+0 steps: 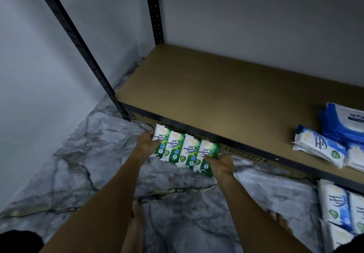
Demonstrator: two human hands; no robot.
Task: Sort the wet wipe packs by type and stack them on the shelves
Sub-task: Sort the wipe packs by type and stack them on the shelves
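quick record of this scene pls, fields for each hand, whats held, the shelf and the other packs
left hand: grips the left end of the row of packs
right hand: grips the right end of the same row
green pine packs: four side by side, held at the shelf's front edge, not on the board
shelf: brown board on a dark metal frame
blue packs: lying on the shelf at the right
lower packs: more blue-and-white ones below the shelf, right
floor: grey marble pattern
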